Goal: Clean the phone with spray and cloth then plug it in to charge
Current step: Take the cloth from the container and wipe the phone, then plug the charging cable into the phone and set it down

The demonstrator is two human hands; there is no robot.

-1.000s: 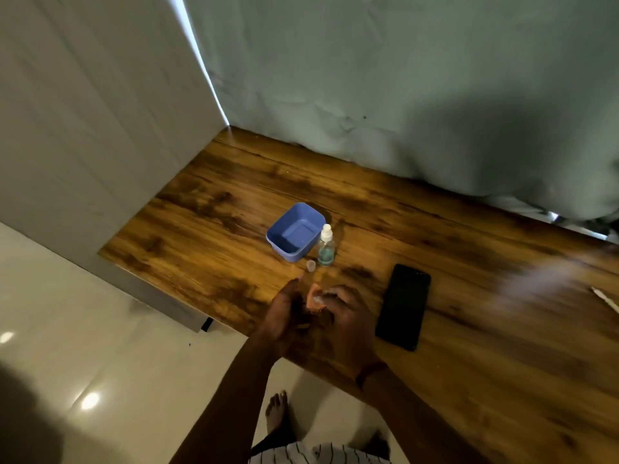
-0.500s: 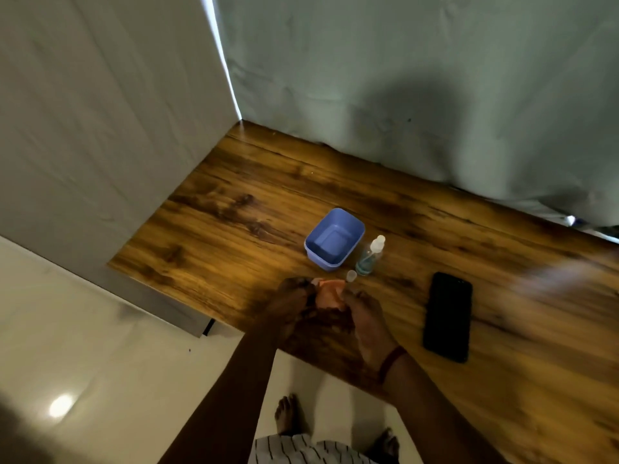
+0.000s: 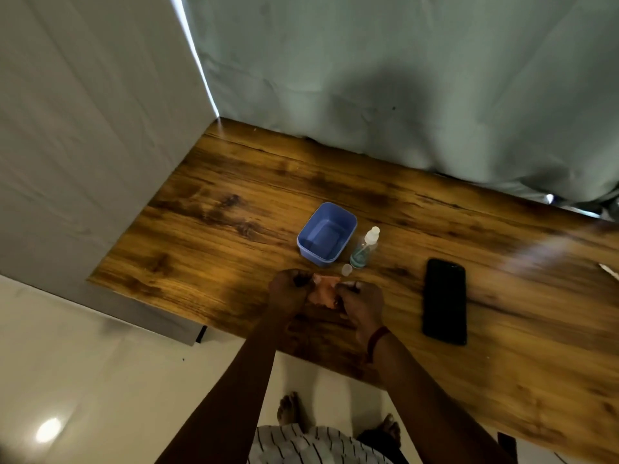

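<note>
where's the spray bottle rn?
Head view, mid-table: the spray bottle stands just right of the blue tub, left of the phone, a small cap beside its base.

A thin red band (image 3: 377,339) circles my right wrist, just behind my right hand (image 3: 363,301). My left hand (image 3: 288,291) wears nothing, and my left forearm (image 3: 234,383) and right forearm (image 3: 432,396) are bare. Lower down I wear a white garment (image 3: 301,445) with thin dark stripes, rumpled into folds, with a patch of dark cloth (image 3: 376,442) beside it. My left foot (image 3: 288,408) and right foot (image 3: 390,426) are bare.
</note>
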